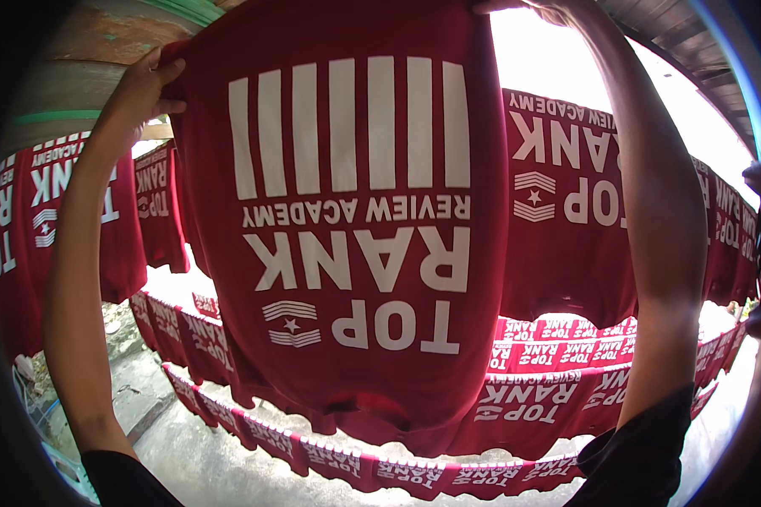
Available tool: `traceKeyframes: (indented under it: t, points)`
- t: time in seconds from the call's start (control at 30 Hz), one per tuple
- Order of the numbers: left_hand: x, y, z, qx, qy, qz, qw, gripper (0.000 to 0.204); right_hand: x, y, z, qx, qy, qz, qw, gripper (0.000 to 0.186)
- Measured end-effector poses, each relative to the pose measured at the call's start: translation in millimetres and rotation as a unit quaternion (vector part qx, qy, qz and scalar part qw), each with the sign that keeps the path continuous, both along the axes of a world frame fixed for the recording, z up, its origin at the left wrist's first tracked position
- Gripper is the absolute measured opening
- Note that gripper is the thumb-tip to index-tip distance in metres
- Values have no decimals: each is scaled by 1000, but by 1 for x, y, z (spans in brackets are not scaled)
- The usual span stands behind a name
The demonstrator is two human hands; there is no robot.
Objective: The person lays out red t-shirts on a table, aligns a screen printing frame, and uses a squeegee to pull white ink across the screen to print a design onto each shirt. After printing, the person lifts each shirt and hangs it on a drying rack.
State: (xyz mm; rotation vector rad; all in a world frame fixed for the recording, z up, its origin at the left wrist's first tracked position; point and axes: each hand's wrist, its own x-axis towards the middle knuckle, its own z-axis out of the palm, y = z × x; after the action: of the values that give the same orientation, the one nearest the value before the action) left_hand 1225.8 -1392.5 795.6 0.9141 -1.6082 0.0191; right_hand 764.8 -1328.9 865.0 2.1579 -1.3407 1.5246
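A maroon T-shirt (355,211) hangs upside down right in front of me, its white stripes, lettering and star emblem inverted. At its upper left edge my left hand (139,97) is raised, thumb and fingers closed on the cloth. My right hand (537,7) reaches up to the shirt's upper right edge, fingertips on the fabric. The top of the frame cuts off part of that hand and the shirt's uppermost edge. The neck end of the shirt droops lowest, in front of other shirts.
Similar maroon shirts hang to the right (558,253) and left (101,245). Below, several lower rows of shirts (338,465) stretch across above a pale concrete ground (228,465). Wooden boards with green trim (68,80) stand upper left; a dark corrugated roof (693,42) covers the upper right.
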Motion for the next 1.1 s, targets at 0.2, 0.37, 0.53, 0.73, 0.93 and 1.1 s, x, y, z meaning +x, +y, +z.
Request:
traceKeyframes:
  t: [0.2, 0.37, 0.53, 0.73, 0.93, 1.1]
  points:
    - [3, -82, 46, -69, -16, -11, 997, 56, 15, -56, 26, -90, -61, 27, 994, 75]
    - [-6, -144, 93, -93, -15, -28, 995, 58, 1, -104, 69, -124, -18, 42, 991, 59]
    - [-23, -185, 115, -133, -30, -26, 990, 62, -12, -134, 70, -190, -79, -64, 976, 44]
    - [-41, -220, 121, -189, -45, -46, 980, 64, -16, -140, 62, -196, -24, -190, 962, 47]
    - [-39, -241, 125, -111, -71, -59, 989, 66, -44, -169, 69, -215, -55, -92, 971, 81]
    - [-50, -257, 111, -158, -22, -43, 986, 69, -76, -209, 82, -314, 87, -129, 937, 80]
